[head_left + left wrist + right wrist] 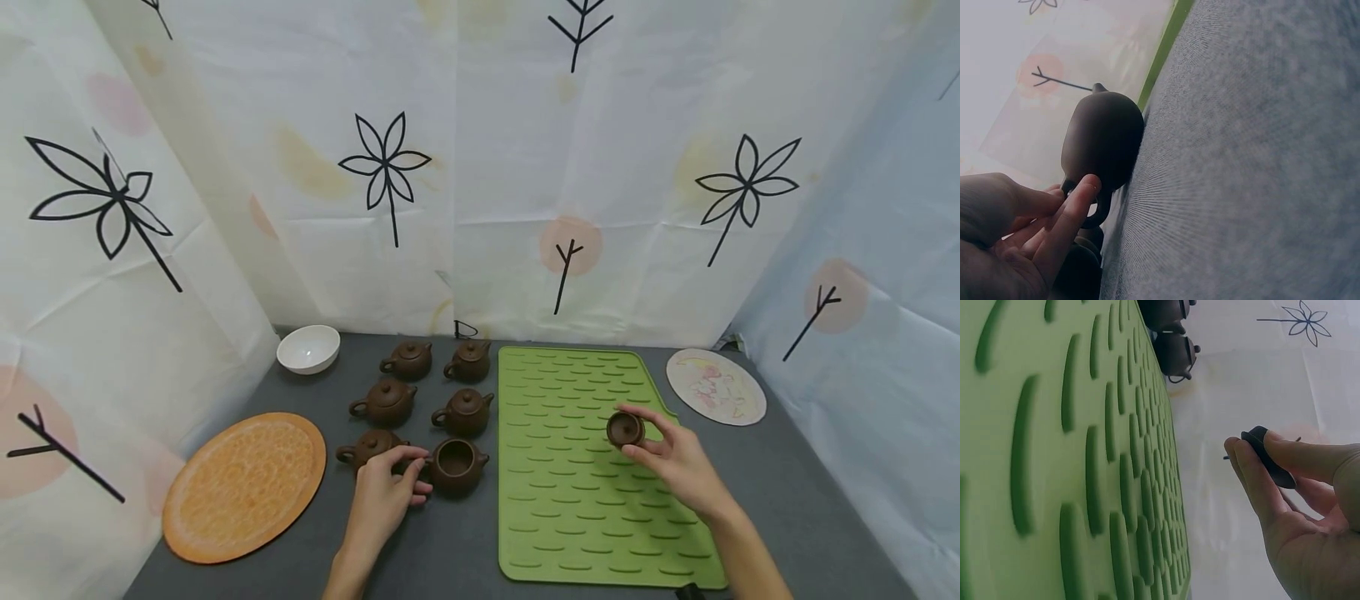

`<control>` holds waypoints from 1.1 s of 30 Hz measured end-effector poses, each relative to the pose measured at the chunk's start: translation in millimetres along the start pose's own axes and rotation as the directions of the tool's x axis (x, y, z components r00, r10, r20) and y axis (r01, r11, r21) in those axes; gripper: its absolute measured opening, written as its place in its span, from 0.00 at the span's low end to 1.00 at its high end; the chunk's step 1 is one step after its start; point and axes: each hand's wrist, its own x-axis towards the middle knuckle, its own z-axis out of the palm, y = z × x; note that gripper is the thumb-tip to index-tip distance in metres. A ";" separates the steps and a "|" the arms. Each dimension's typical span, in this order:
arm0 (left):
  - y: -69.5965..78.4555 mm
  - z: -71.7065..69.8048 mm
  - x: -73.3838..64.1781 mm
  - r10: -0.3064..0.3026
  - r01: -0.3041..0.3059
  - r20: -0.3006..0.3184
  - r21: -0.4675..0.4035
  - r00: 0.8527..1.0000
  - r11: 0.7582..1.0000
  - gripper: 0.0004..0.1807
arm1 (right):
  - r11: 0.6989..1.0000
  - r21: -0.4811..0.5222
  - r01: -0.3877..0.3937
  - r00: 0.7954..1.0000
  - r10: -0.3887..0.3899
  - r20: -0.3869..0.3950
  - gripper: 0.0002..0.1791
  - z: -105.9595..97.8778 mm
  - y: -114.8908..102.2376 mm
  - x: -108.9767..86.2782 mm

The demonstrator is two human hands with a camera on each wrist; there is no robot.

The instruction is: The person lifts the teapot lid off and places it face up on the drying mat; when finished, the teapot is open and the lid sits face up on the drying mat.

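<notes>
In the head view, my left hand [388, 492] pinches the handle of a lidless dark brown teapot [455, 479], which stands on the grey table with its spout to the right. The left wrist view shows the thumb and fingertips at the handle, below the rounded teapot body [1102, 134]. Above the green mat [570, 533], my right hand [686, 467] holds a small dark brown teapot lid [625, 429] between thumb and fingers, its hollow underside facing the head camera. From the right wrist, the lid [1267, 456] appears edge-on, raised off the mat.
Several lidded teapots [467, 412] stand in two columns behind and beside the lidless one. An orange round mat [243, 487] lies at left, a white bowl [308, 349] at back left, and a pale round mat [716, 387] at back right. Patterned curtains [495, 183] enclose the table.
</notes>
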 end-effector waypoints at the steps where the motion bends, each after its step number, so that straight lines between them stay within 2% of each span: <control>1: 0.1 -0.1 -0.1 0.001 -0.001 0.001 0.000 1.000 1.000 0.08 | 1.000 -0.004 0.005 1.000 -0.005 -0.003 0.33 -2.1 1.4 -0.3; 8: 1.2 -0.8 -0.6 0.009 -0.009 0.000 0.003 1.000 1.000 0.08 | 0.998 -0.057 0.003 0.999 -0.006 -0.045 0.33 -17.3 9.9 -3.0; 15: 1.6 -0.9 -0.5 0.001 -0.001 0.003 0.001 1.000 1.000 0.08 | 0.976 -0.150 -0.161 0.985 0.149 -0.086 0.36 -30.5 20.6 -4.6; 22: 1.1 -1.1 -0.8 -0.004 0.004 0.006 0.001 1.000 1.000 0.08 | 0.941 -0.232 -0.247 0.969 0.237 -0.072 0.37 -39.5 36.5 -3.0; 26: 1.1 -1.0 -0.6 -0.006 0.006 0.010 -0.003 1.000 1.000 0.08 | 0.944 -0.228 -0.240 0.971 0.236 -0.046 0.38 -43.0 42.3 -1.8; 33: 1.3 -1.3 -0.2 -0.001 0.001 0.005 0.000 1.000 1.000 0.08 | 0.976 -0.133 -0.174 0.983 0.181 0.039 0.35 -44.6 47.8 3.0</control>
